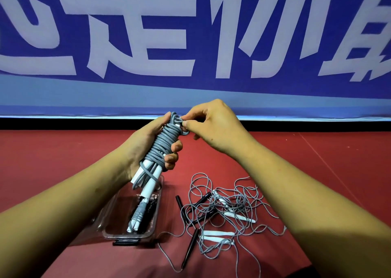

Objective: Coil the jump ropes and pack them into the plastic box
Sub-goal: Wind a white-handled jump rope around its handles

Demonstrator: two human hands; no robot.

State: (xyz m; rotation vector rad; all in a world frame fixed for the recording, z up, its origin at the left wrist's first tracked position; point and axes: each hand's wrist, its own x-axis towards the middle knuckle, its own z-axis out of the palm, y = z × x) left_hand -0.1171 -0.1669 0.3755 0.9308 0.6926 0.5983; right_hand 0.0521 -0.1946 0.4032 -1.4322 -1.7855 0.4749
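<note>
Head view: the left hand holds a wound jump rope upright in the air above the red floor. Its fingers are curled round the middle of the grey coils, so the turns cannot slip off the two white handles that stick out below. The right hand is at the top of the bundle, thumb and forefinger pinched on a small loop of cord and the other fingers curled loosely beneath. This looks like tucking the free end under the last turns to lock the coil.

The bundle hangs directly over the far end of the plastic box, which lies open on the floor near the front edge, left of centre. It is probably held there so it can go straight down once tied. Inside the box lie a packed grey-and-white rope and what seems to be a dark coil beside it.

Just right of the box sprawls a loose tangle of grey cord with black handles and more white ones — these are still to be coiled, so the task is perhaps halfway. One strand trails past the box's front corner. A blue banner stands along the floor's far edge.
</note>
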